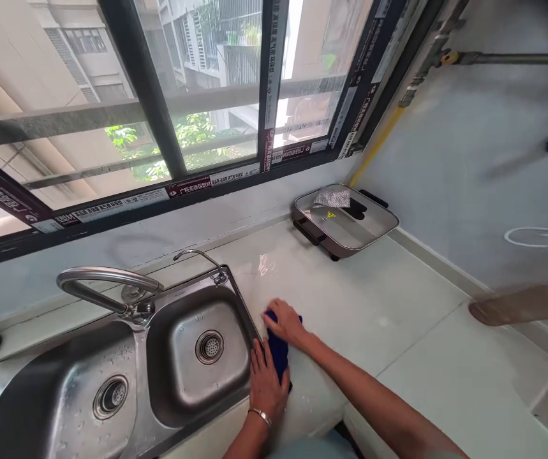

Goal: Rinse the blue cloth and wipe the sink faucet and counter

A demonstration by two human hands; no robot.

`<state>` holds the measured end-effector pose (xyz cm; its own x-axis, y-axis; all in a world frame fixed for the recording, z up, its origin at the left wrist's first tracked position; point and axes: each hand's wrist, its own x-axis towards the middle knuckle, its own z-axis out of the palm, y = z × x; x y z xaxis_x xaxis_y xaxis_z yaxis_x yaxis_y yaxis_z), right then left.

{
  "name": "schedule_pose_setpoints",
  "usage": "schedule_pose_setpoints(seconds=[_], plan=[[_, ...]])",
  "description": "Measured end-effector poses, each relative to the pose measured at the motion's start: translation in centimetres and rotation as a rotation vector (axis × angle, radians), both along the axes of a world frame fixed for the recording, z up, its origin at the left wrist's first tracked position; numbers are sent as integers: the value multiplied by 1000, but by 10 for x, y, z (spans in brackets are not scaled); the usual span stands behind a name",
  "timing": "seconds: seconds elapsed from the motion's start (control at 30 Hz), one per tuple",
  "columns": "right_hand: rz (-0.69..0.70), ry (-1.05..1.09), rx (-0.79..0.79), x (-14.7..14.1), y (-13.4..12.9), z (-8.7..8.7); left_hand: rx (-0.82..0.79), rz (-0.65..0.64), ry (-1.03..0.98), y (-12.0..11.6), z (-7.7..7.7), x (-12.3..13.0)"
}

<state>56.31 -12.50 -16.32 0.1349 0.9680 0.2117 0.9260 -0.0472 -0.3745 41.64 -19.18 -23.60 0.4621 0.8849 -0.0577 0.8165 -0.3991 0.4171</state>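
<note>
A dark blue cloth (278, 352) lies on the pale countertop (350, 319), along the right rim of the steel double-bowl sink (147, 376). My right hand (286, 322) presses on the cloth's far end, its fingers bent over the fabric. Nearer to me, my left hand (268, 386) rests flat with its fingers stretched out, between the sink's edge and the cloth. Its thumb touches the fabric. A bracelet circles my left wrist. Part of the cloth is hidden under both hands.
A curved faucet (106, 275) and a small thin spout (199, 252) rise behind the bowls. In the far corner stands an electric pan (345, 223) with a glass lid and a silvery packet on it. Water spots (266, 264) glisten on the counter. A wooden board (522, 303) is at right.
</note>
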Motion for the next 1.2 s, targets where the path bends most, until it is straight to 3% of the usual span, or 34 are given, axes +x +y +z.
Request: schedule_pose_setpoints(seconds=[0.07,0.13,0.2,0.33,0.4,0.47,0.6,0.67,0.73,0.87,0.93,0.97,1.03,1.13,1.2], plan=[[95,-1,-12,-8,-47,-4,-6,-5,14,-3,2,2],[15,4,35,-11,-63,-8,-1,-15,49,-5,6,6],[-56,6,10,-9,-38,-12,15,-11,89,-5,11,9],[-230,38,21,4,65,-12,25,-12,133,-3,11,8],[-278,61,38,6,85,-3,-10,-30,108,0,8,3],[-245,72,38,0,62,3,-54,-31,63,3,6,-1],[-68,56,-29,-26,-42,2,-137,-28,25,2,10,-1],[-42,30,-52,-31,-65,0,-146,-38,37,0,15,3],[-47,29,-77,-29,-46,-3,-127,-29,60,0,17,7],[-103,52,-50,-13,48,-5,-61,-3,92,1,14,9],[-157,69,-21,-7,67,2,-38,-16,82,2,10,6],[-177,75,-14,-6,62,5,-34,-21,75,2,9,5],[-165,83,-30,-8,28,6,-43,-23,63,1,6,4],[36,68,-71,-14,-42,1,-72,-22,58,-3,6,4],[98,21,-80,-17,-60,-1,-74,-30,50,-4,7,7]])
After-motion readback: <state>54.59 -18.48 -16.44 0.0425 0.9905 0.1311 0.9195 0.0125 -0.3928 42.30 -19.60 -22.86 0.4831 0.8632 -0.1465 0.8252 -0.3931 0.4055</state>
